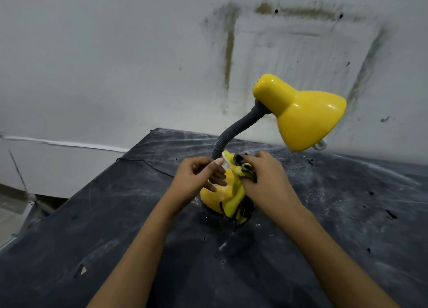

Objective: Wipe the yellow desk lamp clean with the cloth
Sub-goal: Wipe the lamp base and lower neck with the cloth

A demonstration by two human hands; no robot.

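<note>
The yellow desk lamp (301,113) stands on a dark, dusty tabletop (92,215), and everything here is placed from its round base (216,193). A grey ribbed neck (234,129) rises from the far side of the base and bends over to the right, carrying the shade (310,120) high above and to the right of it.

The right hand (266,180) is on the right side of the base, its grip closed round a bunched yellow cloth (234,200) with dark markings, which is pressed against the dome and trails down the near side. The left hand (196,178) is on the left side of the base, its grip loose and holding nothing, with the fingertips resting on the yellow surface.

The lamp looks light and top-heavy, with the shade hanging well off to the right of the base, so a firm rub could probably tip it or make it skate on the dusty cover. The glossy base and shade look hard and slippery. The neck will likely flex under pressure. The safest hold seems to be low, on the base or where the neck joins it, while the soft cloth folds round the curves.
</note>
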